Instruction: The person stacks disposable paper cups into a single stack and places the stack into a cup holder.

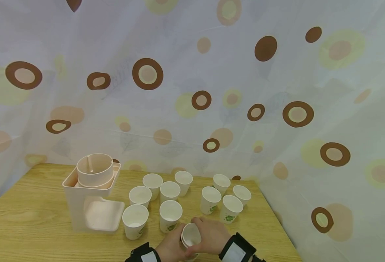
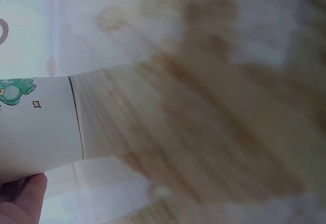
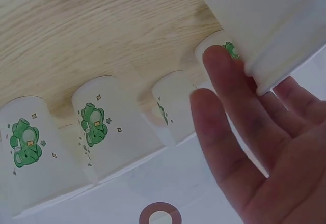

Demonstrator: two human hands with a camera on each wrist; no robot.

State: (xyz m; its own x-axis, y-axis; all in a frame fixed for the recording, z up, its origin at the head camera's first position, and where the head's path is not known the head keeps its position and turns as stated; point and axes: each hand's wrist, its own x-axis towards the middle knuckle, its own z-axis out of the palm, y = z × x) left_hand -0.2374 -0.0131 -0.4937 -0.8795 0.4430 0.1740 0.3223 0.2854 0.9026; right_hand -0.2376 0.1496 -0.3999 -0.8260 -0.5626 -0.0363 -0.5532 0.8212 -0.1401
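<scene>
Near the front of the table, both hands hold a small nested stack of white paper cups (image 1: 191, 234), its doubled rim facing up in the head view. My left hand (image 1: 172, 245) grips the stack from the left. From the right, my right hand (image 1: 213, 234) holds it near the rim, thumb in front and fingers on the far side. A green cartoon print shows on the cup wall (image 2: 41, 127) in the left wrist view, with a fingertip (image 2: 33, 196) below it. In the right wrist view, two fingers (image 3: 214, 117) reach out beside the cup rim.
Several upright paper cups (image 1: 170, 211) stand behind the left hand, and another group (image 1: 231, 205) stands behind the right. A pale pink pitcher-like container (image 1: 75, 203) with a round cup-shaped piece inside is at left. A patterned cloth (image 1: 179, 120) hangs behind the wooden table (image 1: 25, 218).
</scene>
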